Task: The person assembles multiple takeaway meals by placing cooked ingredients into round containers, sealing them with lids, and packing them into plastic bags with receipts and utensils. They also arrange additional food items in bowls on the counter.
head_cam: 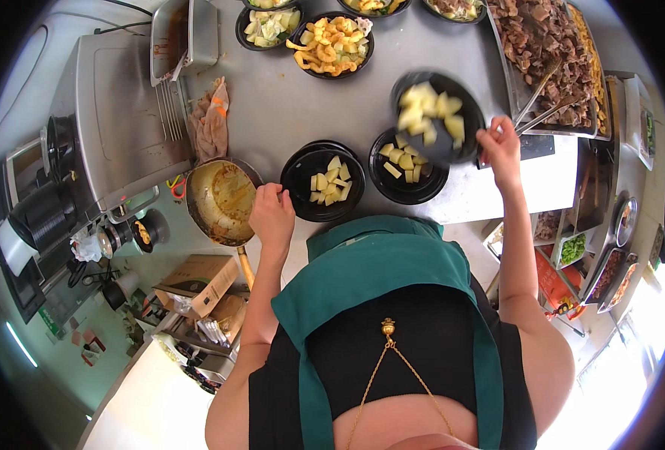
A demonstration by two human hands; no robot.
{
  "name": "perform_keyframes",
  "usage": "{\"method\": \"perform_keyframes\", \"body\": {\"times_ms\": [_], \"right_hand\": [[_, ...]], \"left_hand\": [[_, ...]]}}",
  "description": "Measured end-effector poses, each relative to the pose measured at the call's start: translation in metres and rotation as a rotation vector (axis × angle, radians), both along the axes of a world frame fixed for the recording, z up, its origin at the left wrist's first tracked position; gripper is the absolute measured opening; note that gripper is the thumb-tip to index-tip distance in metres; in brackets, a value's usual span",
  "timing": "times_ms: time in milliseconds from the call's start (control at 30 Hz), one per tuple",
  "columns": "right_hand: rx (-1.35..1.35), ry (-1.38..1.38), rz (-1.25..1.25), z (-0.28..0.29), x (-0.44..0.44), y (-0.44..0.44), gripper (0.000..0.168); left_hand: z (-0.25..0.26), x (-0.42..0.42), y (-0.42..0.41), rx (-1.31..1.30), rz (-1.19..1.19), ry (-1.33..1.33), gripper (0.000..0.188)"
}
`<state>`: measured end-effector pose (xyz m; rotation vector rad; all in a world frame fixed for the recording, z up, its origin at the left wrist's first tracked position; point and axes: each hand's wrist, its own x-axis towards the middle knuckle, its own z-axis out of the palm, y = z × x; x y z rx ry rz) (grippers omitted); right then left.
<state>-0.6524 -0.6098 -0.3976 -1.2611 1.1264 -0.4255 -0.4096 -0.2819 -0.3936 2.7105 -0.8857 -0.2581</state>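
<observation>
My right hand (500,149) grips the rim of a round black bowl (431,149), which is tilted and blurred. Pale yellow chunks that look like potato (422,109) lie in it. Below it, partly covered, a second black bowl (408,194) rests on the steel table with similar chunks inside. To the left are nested black bowls (324,211), the top one holding more cut chunks (331,180). My left hand (273,214) has its fingertips pinched at the left rim of these bowls. Close beside that hand is a stained pan (220,197) with a wooden handle.
Filled black bowls, one heaped with golden fried pieces (332,48), line the far side of the steel table (265,95). A tray of chopped meat (540,50) with metal tongs (535,109) stands at right. A crumpled cloth (211,121) lies left, near a steel container (197,39).
</observation>
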Motion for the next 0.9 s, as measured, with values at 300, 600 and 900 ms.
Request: {"method": "perform_keyframes", "body": {"times_ms": [300,600,900], "right_hand": [[0.028,0.179,-0.107,-0.069,0.033,-0.019,0.051],[-0.553,0.260,0.507,-0.043,0.011,0.027,0.022],[-0.155,0.257,-0.236,-0.089,-0.091,-0.026,0.030]], "left_hand": [[0.022,0.067,-0.004,-0.487,0.387,0.579,0.010],[-0.072,0.132,-0.064,-0.613,0.751,0.875,0.030],[-0.015,0.080,-0.038,0.025,-0.310,0.397,0.024]]}}
